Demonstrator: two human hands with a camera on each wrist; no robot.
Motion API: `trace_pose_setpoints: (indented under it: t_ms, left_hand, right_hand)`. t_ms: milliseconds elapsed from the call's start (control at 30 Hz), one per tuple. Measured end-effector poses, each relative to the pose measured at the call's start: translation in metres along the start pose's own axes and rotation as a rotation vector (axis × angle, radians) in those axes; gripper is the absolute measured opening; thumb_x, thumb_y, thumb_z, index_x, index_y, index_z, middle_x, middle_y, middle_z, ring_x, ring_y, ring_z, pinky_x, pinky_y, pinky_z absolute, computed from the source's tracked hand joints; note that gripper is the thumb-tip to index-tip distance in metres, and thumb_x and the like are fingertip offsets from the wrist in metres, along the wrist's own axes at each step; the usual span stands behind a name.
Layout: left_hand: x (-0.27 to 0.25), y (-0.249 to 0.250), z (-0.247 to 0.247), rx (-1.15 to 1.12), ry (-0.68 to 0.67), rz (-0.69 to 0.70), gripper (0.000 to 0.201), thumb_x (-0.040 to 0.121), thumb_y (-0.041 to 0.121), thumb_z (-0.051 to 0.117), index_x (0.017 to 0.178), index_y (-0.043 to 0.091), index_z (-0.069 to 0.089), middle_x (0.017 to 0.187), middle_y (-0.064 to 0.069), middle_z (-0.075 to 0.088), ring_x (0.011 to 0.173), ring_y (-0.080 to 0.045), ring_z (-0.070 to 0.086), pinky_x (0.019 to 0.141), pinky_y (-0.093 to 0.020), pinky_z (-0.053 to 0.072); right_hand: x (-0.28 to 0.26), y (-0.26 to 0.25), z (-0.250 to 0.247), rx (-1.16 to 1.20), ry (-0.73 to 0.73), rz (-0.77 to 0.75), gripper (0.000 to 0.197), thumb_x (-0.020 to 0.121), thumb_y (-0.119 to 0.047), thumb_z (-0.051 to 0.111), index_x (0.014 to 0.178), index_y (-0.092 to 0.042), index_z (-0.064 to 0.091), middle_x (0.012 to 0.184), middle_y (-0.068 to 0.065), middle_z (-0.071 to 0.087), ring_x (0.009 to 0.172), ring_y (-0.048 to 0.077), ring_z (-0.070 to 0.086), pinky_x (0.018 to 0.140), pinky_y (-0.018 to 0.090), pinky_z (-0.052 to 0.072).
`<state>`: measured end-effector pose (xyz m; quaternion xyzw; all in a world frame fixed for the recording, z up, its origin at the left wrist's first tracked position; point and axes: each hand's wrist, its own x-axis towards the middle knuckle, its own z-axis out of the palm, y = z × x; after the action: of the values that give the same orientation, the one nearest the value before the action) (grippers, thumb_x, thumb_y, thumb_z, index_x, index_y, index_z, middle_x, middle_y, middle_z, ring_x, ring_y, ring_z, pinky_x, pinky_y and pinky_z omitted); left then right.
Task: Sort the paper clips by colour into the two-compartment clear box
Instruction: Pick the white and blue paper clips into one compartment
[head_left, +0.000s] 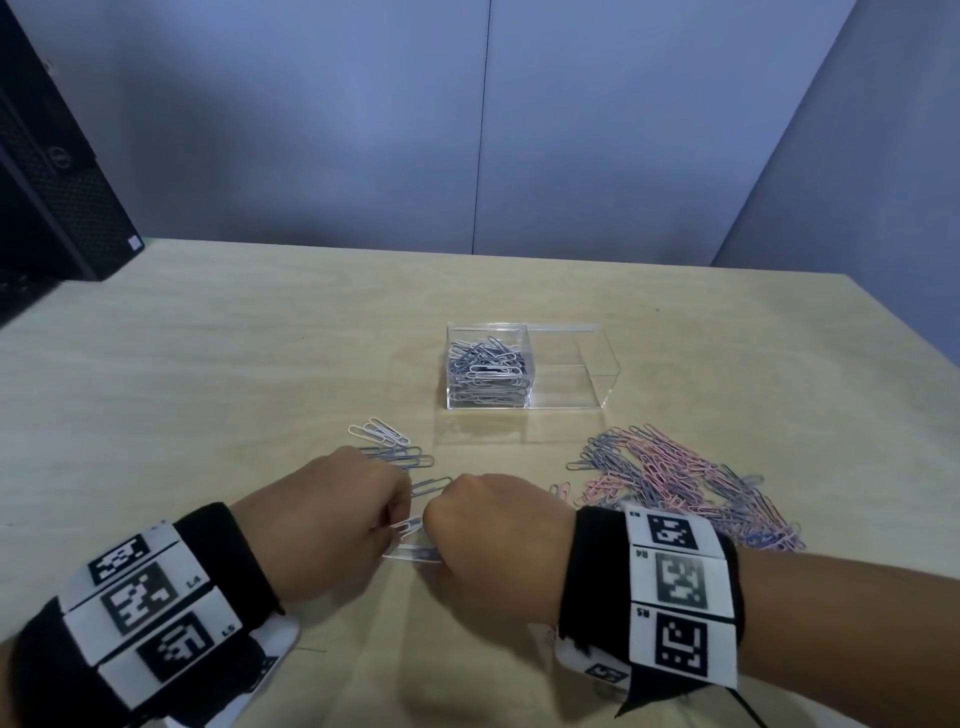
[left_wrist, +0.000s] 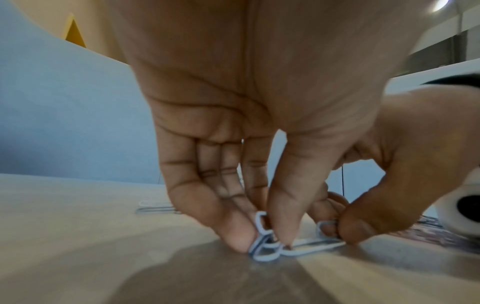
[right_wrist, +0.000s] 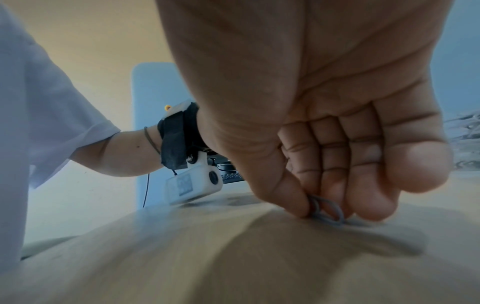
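A clear two-compartment box (head_left: 597, 364) stands at mid-table; its left half holds several white and blue paper clips (head_left: 488, 371), its right half shows nothing inside. Both hands meet at the near centre over a small bunch of pale blue and white clips (head_left: 413, 540). My left hand (head_left: 332, 514) pinches one end of the bunch (left_wrist: 267, 244) against the table with thumb and fingertips. My right hand (head_left: 493, 535) pinches the other end (right_wrist: 326, 211) between thumb and fingers. More loose white and blue clips (head_left: 389, 447) lie just beyond my left hand.
A large heap of mixed pink and blue clips (head_left: 680, 483) spreads over the right side, next to my right wrist. A black computer tower (head_left: 57, 171) stands at the table's far left corner. Blue partition walls close the back.
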<state>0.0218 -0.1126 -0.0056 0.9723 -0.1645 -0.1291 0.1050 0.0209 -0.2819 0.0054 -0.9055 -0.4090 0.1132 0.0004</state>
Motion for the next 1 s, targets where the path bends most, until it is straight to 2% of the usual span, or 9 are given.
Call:
trace_pose_setpoints:
  t_ms: [100, 200, 333, 400, 533, 700, 800, 900, 1000]
  left_hand:
    - [0.000, -0.001, -0.003, -0.051, 0.001, 0.001, 0.012, 0.079, 0.021, 0.061, 0.073, 0.031, 0.057, 0.067, 0.015, 0.060, 0.064, 0.002, 0.052, 0.065, -0.019, 0.044]
    - [-0.001, -0.005, -0.005, -0.096, 0.001, -0.027, 0.016, 0.077, 0.019, 0.062, 0.071, 0.033, 0.057, 0.062, 0.014, 0.061, 0.060, 0.002, 0.055, 0.064, -0.018, 0.046]
    - [-0.002, -0.009, -0.006, -0.128, -0.016, -0.046, 0.014, 0.076, 0.019, 0.062, 0.074, 0.033, 0.059, 0.064, 0.012, 0.065, 0.063, -0.002, 0.059, 0.065, -0.021, 0.049]
    - [-0.001, -0.009, -0.009, -0.133, -0.010, -0.047, 0.016, 0.075, 0.018, 0.063, 0.075, 0.034, 0.060, 0.068, 0.010, 0.066, 0.065, -0.002, 0.060, 0.067, -0.022, 0.050]
    - [0.011, -0.004, -0.026, -0.156, 0.087, -0.044, 0.020, 0.074, 0.012, 0.064, 0.081, 0.031, 0.065, 0.071, 0.010, 0.068, 0.064, -0.001, 0.060, 0.069, -0.022, 0.051]
    - [0.045, 0.009, -0.052, -0.204, 0.284, 0.015, 0.022, 0.073, 0.006, 0.068, 0.086, 0.024, 0.070, 0.071, 0.009, 0.069, 0.064, -0.002, 0.060, 0.071, -0.021, 0.048]
    - [0.070, 0.014, -0.061, -0.265, 0.390, 0.028, 0.020, 0.073, 0.007, 0.072, 0.085, 0.022, 0.070, 0.069, 0.010, 0.066, 0.062, 0.003, 0.057, 0.070, -0.020, 0.047]
    - [0.092, 0.016, -0.065, -0.286, 0.462, 0.020, 0.018, 0.074, 0.006, 0.073, 0.086, 0.018, 0.069, 0.071, 0.006, 0.068, 0.067, -0.009, 0.061, 0.074, -0.025, 0.051]
    - [0.108, 0.018, -0.064, -0.277, 0.460, 0.010, 0.018, 0.074, 0.004, 0.071, 0.087, 0.016, 0.068, 0.074, 0.004, 0.068, 0.076, -0.015, 0.064, 0.080, -0.033, 0.054]
  right_hand:
    - [0.001, 0.002, 0.001, -0.009, 0.011, -0.038, 0.031, 0.093, -0.021, 0.052, 0.065, -0.014, 0.042, 0.089, 0.016, 0.062, 0.076, 0.035, 0.058, 0.062, 0.033, 0.038]
    - [0.000, 0.006, 0.004, 0.010, 0.022, -0.055, 0.038, 0.092, -0.023, 0.052, 0.061, -0.018, 0.030, 0.068, 0.004, 0.044, 0.060, 0.026, 0.043, 0.055, 0.030, 0.034]
    - [0.000, 0.015, 0.002, 0.103, 0.021, 0.010, 0.031, 0.089, -0.024, 0.050, 0.064, -0.017, 0.035, 0.063, -0.001, 0.030, 0.066, 0.029, 0.043, 0.062, 0.030, 0.038]
    - [0.002, 0.025, -0.006, 0.142, 0.034, 0.068, 0.034, 0.088, -0.022, 0.051, 0.060, -0.016, 0.033, 0.063, 0.001, 0.036, 0.065, 0.029, 0.046, 0.062, 0.030, 0.041]
    - [0.019, 0.056, -0.027, 0.128, 0.137, 0.163, 0.011, 0.082, -0.007, 0.054, 0.073, -0.010, 0.061, 0.074, 0.009, 0.063, 0.071, 0.028, 0.061, 0.064, 0.031, 0.052]
    - [0.040, 0.098, -0.045, 0.140, 0.336, 0.336, 0.020, 0.077, -0.002, 0.053, 0.078, -0.011, 0.071, 0.077, 0.012, 0.068, 0.072, 0.033, 0.062, 0.064, 0.032, 0.053]
    - [0.045, 0.108, -0.045, 0.096, 0.350, 0.360, 0.017, 0.077, -0.001, 0.053, 0.072, -0.013, 0.065, 0.076, 0.010, 0.066, 0.071, 0.034, 0.059, 0.060, 0.029, 0.043]
    - [0.043, 0.106, -0.041, 0.021, 0.317, 0.368, 0.020, 0.081, -0.005, 0.055, 0.071, -0.021, 0.060, 0.071, 0.007, 0.055, 0.069, 0.031, 0.049, 0.056, 0.026, 0.028]
    - [0.037, 0.104, -0.041, -0.026, 0.315, 0.364, 0.015, 0.084, -0.007, 0.053, 0.080, -0.015, 0.065, 0.074, 0.006, 0.051, 0.071, 0.031, 0.048, 0.057, 0.028, 0.028]
